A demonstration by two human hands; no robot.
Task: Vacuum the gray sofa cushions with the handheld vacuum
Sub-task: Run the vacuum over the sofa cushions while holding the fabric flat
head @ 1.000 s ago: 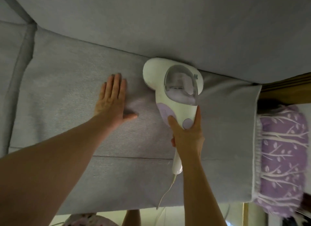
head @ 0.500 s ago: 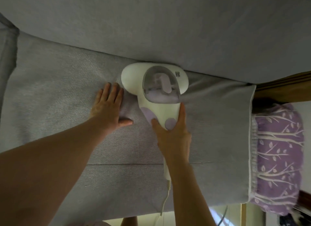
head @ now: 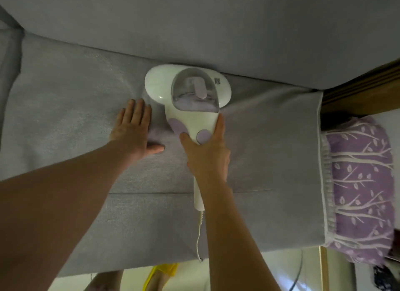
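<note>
A white handheld vacuum with pale purple patches (head: 190, 115) lies on the gray woven-fabric seat cushion (head: 65, 117), toward the cushion's far edge and about midway along it. Its broad head touches the smooth gray back cushion (head: 194, 26) that rises from the seat cushion's far edge. A clear domed dust cup (head: 194, 91) sits on top of the head.

The right hand (head: 207, 156) has its grip clenched round the vacuum's handle, thumb and forefinger flanking a round purple button (head: 203, 136). The left hand (head: 132, 130) has a released grip: it lies flat on the seat cushion, fingers straight and together, thumb out, just beside the vacuum's left flank.

A thin white cord (head: 198, 236) runs from the handle's end over the seat cushion's near edge. Past the cushion's right end lies a purple throw with white branch patterns (head: 363, 186), and a brown wooden frame (head: 363, 89) shows beyond the cushion's far right corner.
</note>
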